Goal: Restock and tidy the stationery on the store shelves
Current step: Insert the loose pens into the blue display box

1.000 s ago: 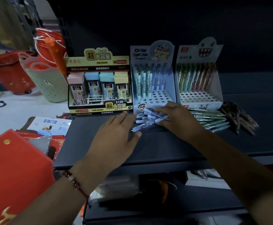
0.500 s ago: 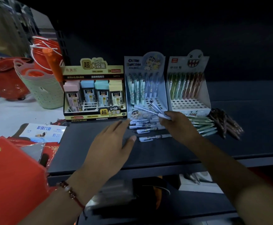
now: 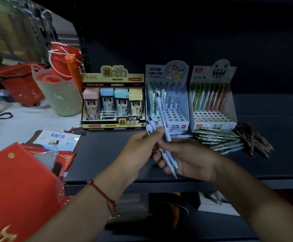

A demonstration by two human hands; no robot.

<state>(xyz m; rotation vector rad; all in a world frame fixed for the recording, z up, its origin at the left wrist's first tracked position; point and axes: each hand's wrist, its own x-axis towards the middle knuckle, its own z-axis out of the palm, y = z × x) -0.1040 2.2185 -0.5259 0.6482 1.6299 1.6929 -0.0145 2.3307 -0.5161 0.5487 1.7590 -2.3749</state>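
Both hands hold a small bunch of pale blue pens (image 3: 164,130) above the dark shelf (image 3: 103,154). My left hand (image 3: 140,149) pinches their upper ends, and my right hand (image 3: 192,159) grips the lower ends across its palm. One pen sticks up in front of the blue cartoon display box (image 3: 166,72), which has pens in its back rows and bare holes in front. More loose blue pens (image 3: 179,134) lie at that box's foot. Right of it stands a white monster-face pen box (image 3: 213,119), with loose green pens (image 3: 217,139) and brown pens (image 3: 253,138) before it.
A yellow-and-black box of pencil-lead cases (image 3: 113,100) stands left of the pen boxes. Red packets (image 3: 16,186) and a blue leaflet (image 3: 58,139) lie at the shelf's left end. Stacked green baskets (image 3: 62,96) and a red basket (image 3: 20,84) sit on the floor beyond.
My right hand has lifted several blue pens off the shelf and drawn them toward me. My left hand left the shelf surface and took hold of the pens' upper ends.
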